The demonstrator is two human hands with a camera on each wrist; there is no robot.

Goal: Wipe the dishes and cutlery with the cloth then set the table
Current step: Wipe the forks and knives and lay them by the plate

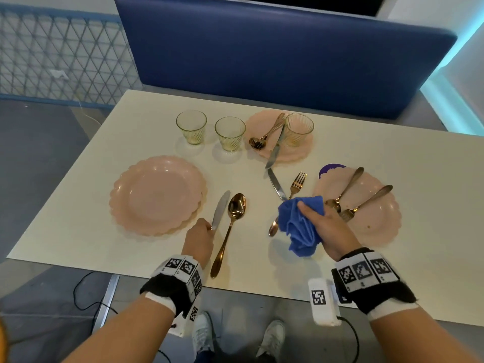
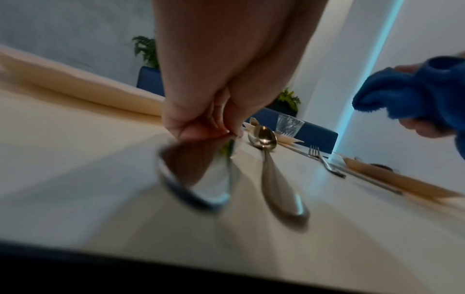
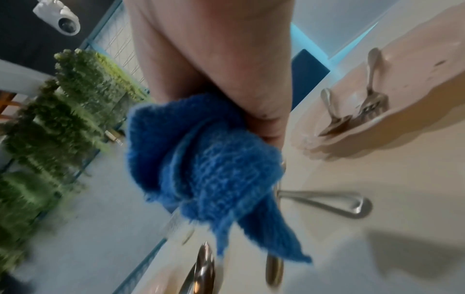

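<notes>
No brand names or readable words anywhere, the only markings are the black-and-white square code tags on the wrist bands [image 1: 183,268] and one more on a white block [image 1: 322,301] near the right wrist. The left hand [image 1: 199,238] sits low at the near side of the white table [image 1: 78,205], fingers curled and pinching the handle end of a silver knife [image 1: 220,209], whose blade points away from the person, just right of the big pink plate [image 1: 157,195]. In the left wrist view the fingertips [image 2: 226,131] are bunched tight together on that knife, though it's pretty blurry. A gold spoon [image 1: 230,226] lies just beside the knife on its right, flat on the table and not held. The right hand [image 1: 324,229] is up off the table with its fingers wrapped around a bunched blue cloth [image 1: 298,224], thumb on top, and loose folds hanging down below the fist. Under the cloth there's a fork [image 1: 297,183] and another knife [image 1: 276,187] on the table, plus the end of a handle poking out. To the right is a second pink plate [image 1: 377,226] with a spoon and fork resting on it and a few crumbs. At the far side there's a third pink plate [image 1: 262,124] holding cutlery and a glass [image 1: 298,128], with two more glasses [image 1: 209,129] standing to its left.
</notes>
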